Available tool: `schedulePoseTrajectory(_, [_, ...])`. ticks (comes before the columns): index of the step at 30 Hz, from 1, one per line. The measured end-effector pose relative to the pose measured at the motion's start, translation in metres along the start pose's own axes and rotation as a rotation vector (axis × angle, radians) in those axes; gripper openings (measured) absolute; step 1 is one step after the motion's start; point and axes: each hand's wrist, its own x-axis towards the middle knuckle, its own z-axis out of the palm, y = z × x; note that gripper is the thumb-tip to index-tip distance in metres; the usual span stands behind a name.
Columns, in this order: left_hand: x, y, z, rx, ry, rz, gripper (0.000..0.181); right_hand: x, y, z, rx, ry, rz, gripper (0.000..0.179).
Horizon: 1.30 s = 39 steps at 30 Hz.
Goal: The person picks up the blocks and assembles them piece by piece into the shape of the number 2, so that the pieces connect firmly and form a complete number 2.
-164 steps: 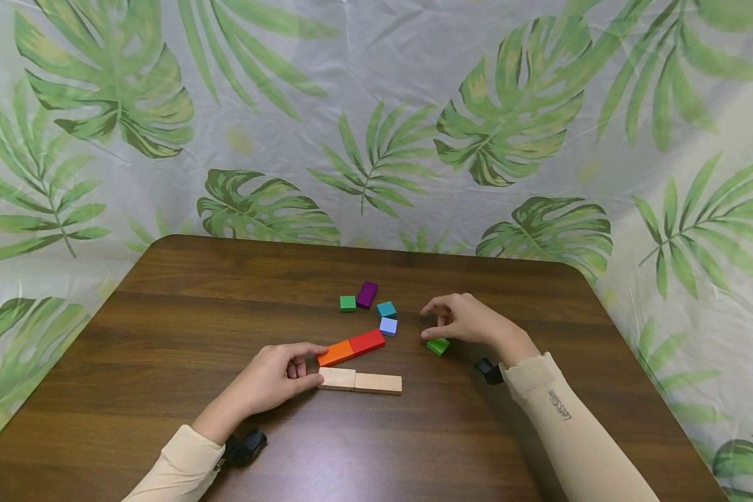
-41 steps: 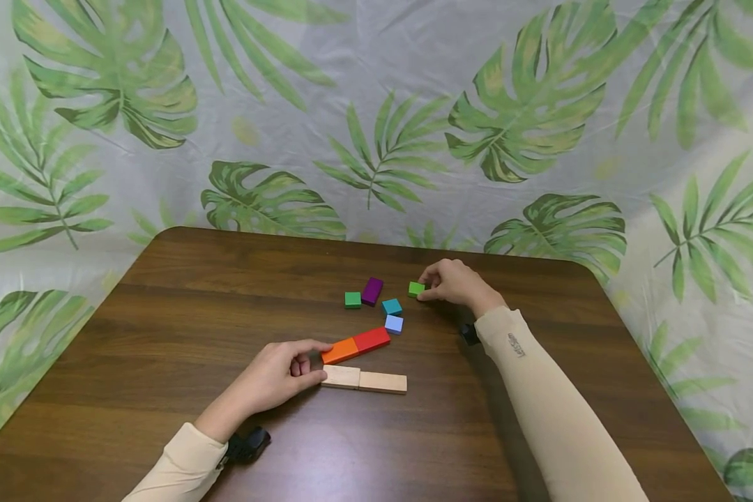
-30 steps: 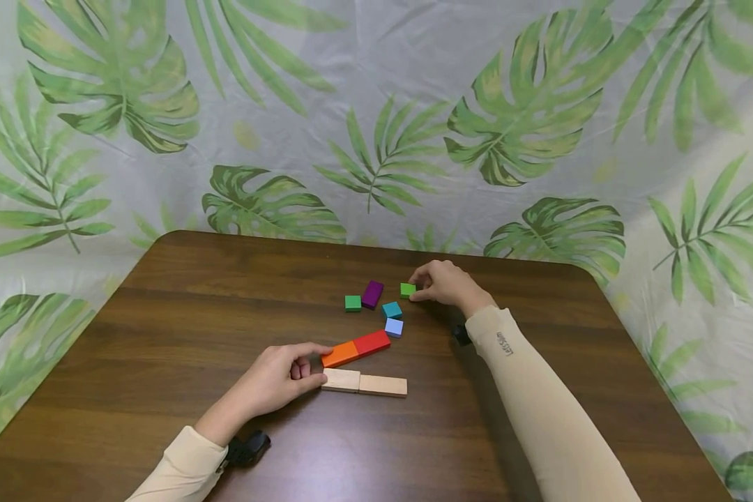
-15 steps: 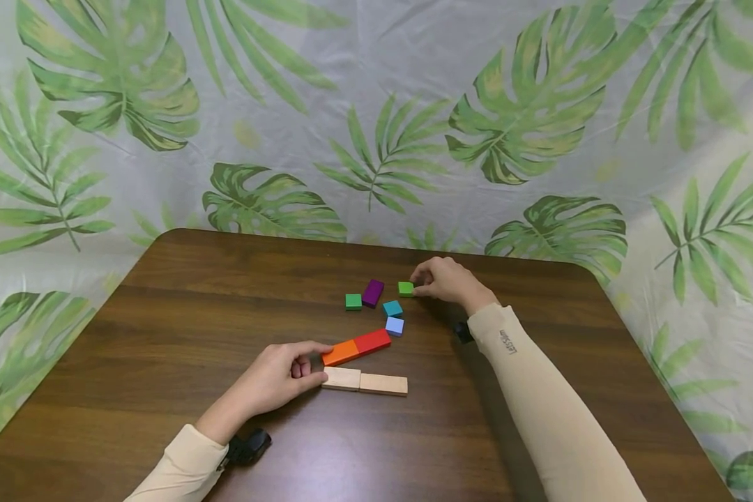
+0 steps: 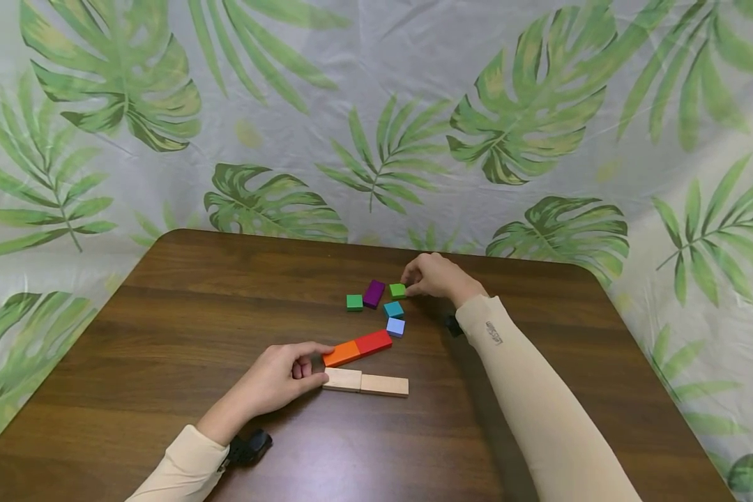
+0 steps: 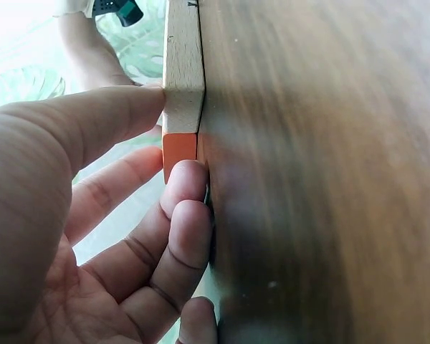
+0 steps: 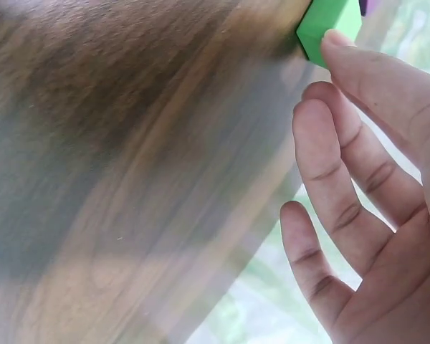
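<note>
In the head view my left hand (image 5: 275,378) reaches to the ends of two block rows: its thumb touches a plain wooden block (image 5: 343,379), and its index finger touches an orange block (image 5: 341,354). The left wrist view shows both fingertips on these blocks, other fingers bent beneath. Farther back, my right hand (image 5: 440,277) pinches a light green block (image 5: 397,291) at its right end; the right wrist view has the thumb on that end of the block, index finger hidden. Just left of it lies a purple block (image 5: 374,294), and a teal block (image 5: 393,309) sits in front.
A red block (image 5: 373,342) continues the orange one, and a second wooden block (image 5: 385,385) extends the plain row. A light blue block (image 5: 396,327) lies between teal and red. A darker green block (image 5: 354,302) touches purple's left side. Everything stands on a brown table (image 5: 226,279).
Over the earlier frames, my right hand took the light green block from the right of the group, carried it back, then moved it left toward the purple block. My left hand stayed put.
</note>
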Motion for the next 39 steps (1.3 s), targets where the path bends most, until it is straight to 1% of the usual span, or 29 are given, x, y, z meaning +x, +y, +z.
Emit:
schedulePoseTrajectory(7, [0.001,0.000,0.001,-0.010,0.003,0.001,0.038,0.007,-0.015,0.000,-0.040,-0.032,-0.027,0.024])
schedulePoseTrajectory(19, [0.001,0.000,-0.001,-0.012,-0.001,0.002,0.037,0.017,-0.036,0.006,-0.067,-0.045,-0.049,0.024])
schedulePoseTrajectory(25, [0.000,0.002,-0.002,-0.016,-0.006,-0.010,0.038,0.022,-0.046,0.009,-0.090,-0.052,-0.067,0.024])
schedulePoseTrajectory(31, [0.000,0.002,-0.002,-0.015,-0.004,-0.008,0.038,0.024,-0.050,0.010,-0.129,-0.046,-0.066,0.023])
schedulePoseTrajectory(39, [0.001,0.001,-0.002,-0.014,-0.007,-0.006,0.038,0.022,-0.046,0.008,-0.176,-0.044,-0.070,0.024])
